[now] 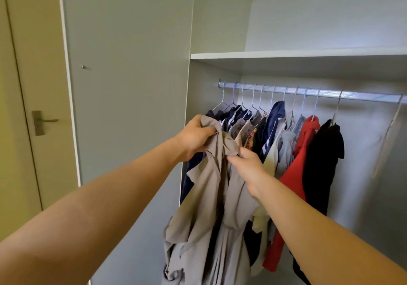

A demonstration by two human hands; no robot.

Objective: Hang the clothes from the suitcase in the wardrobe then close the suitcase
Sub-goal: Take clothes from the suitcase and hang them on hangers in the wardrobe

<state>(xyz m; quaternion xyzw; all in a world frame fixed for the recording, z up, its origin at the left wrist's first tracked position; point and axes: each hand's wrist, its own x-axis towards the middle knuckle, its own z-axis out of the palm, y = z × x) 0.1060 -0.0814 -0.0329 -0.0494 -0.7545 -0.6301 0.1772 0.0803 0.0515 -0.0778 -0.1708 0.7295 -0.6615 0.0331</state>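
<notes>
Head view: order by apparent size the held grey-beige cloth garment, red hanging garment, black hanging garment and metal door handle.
1. grey-beige cloth garment, though nearest the camera.
2-3. red hanging garment and black hanging garment: too close, partly overlapped, unranked.
4. metal door handle.

Far left: a cream room door (26, 86) with a metal lever handle (45, 122) on an upright backplate. Beside it stands the wardrobe (220, 69), pale grey throughout. Its flat door panel (127, 53) has a white left edge and a small round metal knob (83, 67) close to it. Right of the panel the inside is open to view. A white shelf (297, 54) runs across, and a ribbed metal rail (326, 93) sits just below, fixed at the left side wall. Light is soft and even, brightest on the upper back wall (330, 16), with shadow under the shelf.
</notes>
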